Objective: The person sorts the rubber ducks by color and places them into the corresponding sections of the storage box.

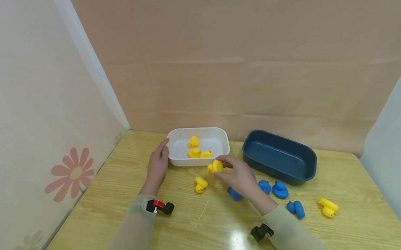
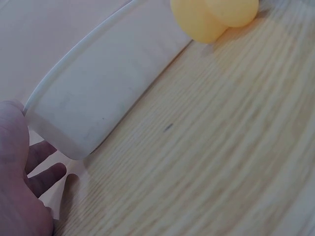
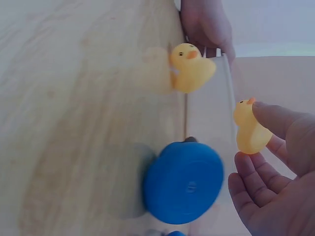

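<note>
My right hand (image 1: 237,177) pinches a yellow rubber duck (image 1: 215,166) between thumb and fingers, close over the front rim of the white tub (image 1: 186,163). In the right wrist view that duck (image 3: 252,129) shows beside the thumb. My left hand (image 1: 158,164) rests against the tub's left end, its fingers along the outside wall; the left wrist view has this hand (image 2: 19,172) at the tub's corner. Several yellow ducks (image 1: 194,141) lie inside the tub. Another yellow duck (image 1: 200,184) is on the table in front of it.
A dark blue tub (image 1: 278,175) stands to the right of the white one. Several blue ducks (image 1: 280,190) lie before it, some partly hidden by my right hand and forearm. One yellow duck (image 1: 328,207) is farther right on the wooden table (image 1: 211,238). Fabric walls surround the table.
</note>
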Action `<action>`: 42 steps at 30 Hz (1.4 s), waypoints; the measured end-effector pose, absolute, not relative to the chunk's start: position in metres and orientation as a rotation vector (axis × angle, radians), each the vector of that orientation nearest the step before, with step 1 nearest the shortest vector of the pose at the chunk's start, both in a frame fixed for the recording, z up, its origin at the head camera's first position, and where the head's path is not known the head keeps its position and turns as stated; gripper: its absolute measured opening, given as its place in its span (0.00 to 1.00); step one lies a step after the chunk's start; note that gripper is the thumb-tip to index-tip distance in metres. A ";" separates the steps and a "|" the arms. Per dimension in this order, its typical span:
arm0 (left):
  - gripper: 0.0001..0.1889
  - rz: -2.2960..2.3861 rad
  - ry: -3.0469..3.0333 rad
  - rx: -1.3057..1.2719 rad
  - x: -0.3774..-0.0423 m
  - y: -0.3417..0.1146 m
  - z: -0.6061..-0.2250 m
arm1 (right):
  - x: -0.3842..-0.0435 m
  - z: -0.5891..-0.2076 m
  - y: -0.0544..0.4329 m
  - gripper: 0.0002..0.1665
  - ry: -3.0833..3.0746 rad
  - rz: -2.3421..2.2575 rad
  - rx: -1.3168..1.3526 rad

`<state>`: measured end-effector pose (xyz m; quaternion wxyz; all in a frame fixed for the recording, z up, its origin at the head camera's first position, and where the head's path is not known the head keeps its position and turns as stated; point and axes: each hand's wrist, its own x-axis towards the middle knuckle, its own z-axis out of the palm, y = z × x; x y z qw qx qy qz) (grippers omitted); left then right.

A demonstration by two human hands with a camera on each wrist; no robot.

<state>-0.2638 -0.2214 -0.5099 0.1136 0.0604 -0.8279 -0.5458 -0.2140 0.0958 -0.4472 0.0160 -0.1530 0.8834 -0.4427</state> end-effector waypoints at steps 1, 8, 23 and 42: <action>0.26 -1.604 -2.428 0.177 -0.264 -0.221 -0.510 | -0.214 -0.445 0.096 0.27 2.760 -1.377 -0.479; 0.26 -1.600 -2.427 0.167 -0.263 -0.222 -0.508 | -0.217 -0.431 0.093 0.28 2.816 -1.395 -0.513; 0.26 -1.590 -2.440 0.190 -0.263 -0.222 -0.511 | -0.244 -0.412 0.094 0.28 2.840 -1.393 -0.531; 0.26 -1.540 -2.478 0.214 -0.269 -0.223 -0.516 | -0.285 -0.417 0.086 0.33 2.860 -1.403 -0.401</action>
